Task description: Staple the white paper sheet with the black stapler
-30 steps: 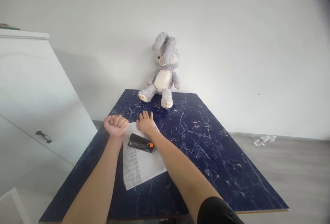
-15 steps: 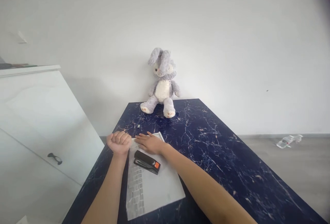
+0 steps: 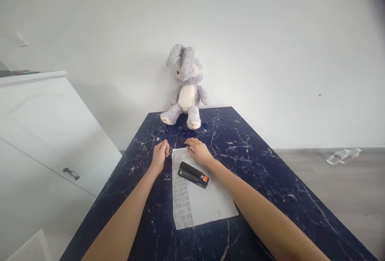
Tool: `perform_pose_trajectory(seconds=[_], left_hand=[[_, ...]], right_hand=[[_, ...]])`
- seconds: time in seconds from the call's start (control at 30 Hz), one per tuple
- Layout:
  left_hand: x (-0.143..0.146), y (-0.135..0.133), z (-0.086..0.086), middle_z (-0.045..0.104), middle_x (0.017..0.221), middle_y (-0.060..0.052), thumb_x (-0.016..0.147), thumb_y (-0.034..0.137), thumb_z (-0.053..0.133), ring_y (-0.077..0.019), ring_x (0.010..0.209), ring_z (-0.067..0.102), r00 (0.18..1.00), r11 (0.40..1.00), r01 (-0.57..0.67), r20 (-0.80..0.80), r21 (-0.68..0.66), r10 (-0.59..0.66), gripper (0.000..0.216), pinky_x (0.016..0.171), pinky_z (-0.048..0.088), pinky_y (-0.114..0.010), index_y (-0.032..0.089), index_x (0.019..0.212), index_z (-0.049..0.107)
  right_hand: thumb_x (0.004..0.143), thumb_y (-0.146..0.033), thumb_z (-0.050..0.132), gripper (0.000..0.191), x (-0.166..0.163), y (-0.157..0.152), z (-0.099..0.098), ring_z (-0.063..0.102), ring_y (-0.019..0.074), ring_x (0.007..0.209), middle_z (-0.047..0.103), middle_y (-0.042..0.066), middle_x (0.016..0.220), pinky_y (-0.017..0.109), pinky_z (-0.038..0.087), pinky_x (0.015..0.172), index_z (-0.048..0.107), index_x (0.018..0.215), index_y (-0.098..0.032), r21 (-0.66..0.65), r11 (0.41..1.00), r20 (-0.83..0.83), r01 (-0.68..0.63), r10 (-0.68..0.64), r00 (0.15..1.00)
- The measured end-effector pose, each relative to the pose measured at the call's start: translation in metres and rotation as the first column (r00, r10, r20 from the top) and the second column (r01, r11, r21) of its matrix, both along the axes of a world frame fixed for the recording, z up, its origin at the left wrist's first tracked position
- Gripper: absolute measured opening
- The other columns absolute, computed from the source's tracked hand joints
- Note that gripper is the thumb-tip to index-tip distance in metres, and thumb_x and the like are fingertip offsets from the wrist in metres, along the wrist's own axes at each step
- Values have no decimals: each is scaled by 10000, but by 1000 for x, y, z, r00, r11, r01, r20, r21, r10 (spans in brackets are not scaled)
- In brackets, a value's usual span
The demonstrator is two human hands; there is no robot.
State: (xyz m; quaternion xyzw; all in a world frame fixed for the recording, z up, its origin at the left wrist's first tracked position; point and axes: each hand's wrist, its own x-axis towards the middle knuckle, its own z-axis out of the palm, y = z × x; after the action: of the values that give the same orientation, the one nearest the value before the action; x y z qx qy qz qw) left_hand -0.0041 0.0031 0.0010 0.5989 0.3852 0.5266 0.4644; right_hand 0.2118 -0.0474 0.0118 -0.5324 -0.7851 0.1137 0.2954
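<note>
My left hand [image 3: 161, 156], fingers curled into a fist, is left of the paper [image 3: 209, 207]; right hand [image 3: 199, 151], fingers loosely bent, at its far edge; stapler [image 3: 192, 174] on it.

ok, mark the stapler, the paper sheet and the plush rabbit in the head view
Stapler [image 3: 193, 175]: head view, middle of its black body.
Paper sheet [image 3: 206, 203]: head view, plain white part.
Plush rabbit [image 3: 187, 98]: head view, white belly.
</note>
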Motion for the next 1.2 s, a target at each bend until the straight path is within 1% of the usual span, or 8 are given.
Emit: perform_pose_trajectory(seconds=[0.1,0.17,0.27,0.4,0.53,0.7,0.93,1.2], left_hand=[[5,-6,-4,491,634,14,979,524,459,-136,575,458,951,984,60,-310,166,-6,433,562,378,-259,195,713,552],[5,-9,-4,607,778,-26,989,461,469,-176,748,553,853,942,198,-521,271,-30,362,715,439,-302,198,810,643],[6,-14,-4,672,1029,-63,957,380,554,-231,977,571,678,871,380,-734,311,-34,224,911,424,-386,235,964,724],[6,-18,-4,657,1155,-53,934,337,604,-252,1046,558,578,850,425,-816,310,8,196,932,415,-418,280,1078,724],[4,-19,-6,636,1181,-55,945,372,604,-259,1070,566,571,848,427,-821,315,17,216,950,428,-427,283,1110,712],[4,-16,-7,617,1225,-77,971,310,555,-265,1135,556,635,869,376,-773,320,10,263,1018,410,-448,261,1207,660],[-3,-2,-10,639,1165,-86,1002,285,445,-233,1098,597,853,918,290,-508,270,-121,242,950,460,-377,211,1099,653],[16,-25,-5,657,1184,-89,1009,369,465,-240,1156,590,953,948,238,-237,210,-186,271,1037,428,-385,192,1006,669]], right_hand=[[1059,-438,365,381,12,-27,23,600,182,925,645,53,995,333,465,891,654,1009,-195,-133,984,-115,-118,103,988],[973,-560,529,361,22,-50,33,583,176,856,629,27,986,300,462,788,633,1017,-217,-251,913,-120,-320,299,947],[818,-499,742,352,33,-77,36,542,168,755,611,6,906,272,400,664,598,969,-215,-277,878,-44,-391,395,918],[861,-335,660,176,45,-81,27,497,148,671,566,-16,766,268,350,625,550,813,-207,-225,923,-30,-311,313,949],[937,-446,546,249,57,-65,18,521,156,667,553,-20,753,275,392,615,545,857,-210,-243,956,-356,-163,69,932],[951,-537,501,345,61,-56,4,521,165,689,537,-14,766,284,411,614,550,906,-198,-267,963,-477,-34,-101,873],[957,-402,572,241,50,-57,-6,500,167,741,551,-2,809,303,388,693,535,824,-204,-134,982,-191,-134,108,976],[949,-417,606,262,45,-54,-10,569,208,887,659,59,1010,343,453,829,653,1099,-208,-122,959,-229,-256,224,947]])
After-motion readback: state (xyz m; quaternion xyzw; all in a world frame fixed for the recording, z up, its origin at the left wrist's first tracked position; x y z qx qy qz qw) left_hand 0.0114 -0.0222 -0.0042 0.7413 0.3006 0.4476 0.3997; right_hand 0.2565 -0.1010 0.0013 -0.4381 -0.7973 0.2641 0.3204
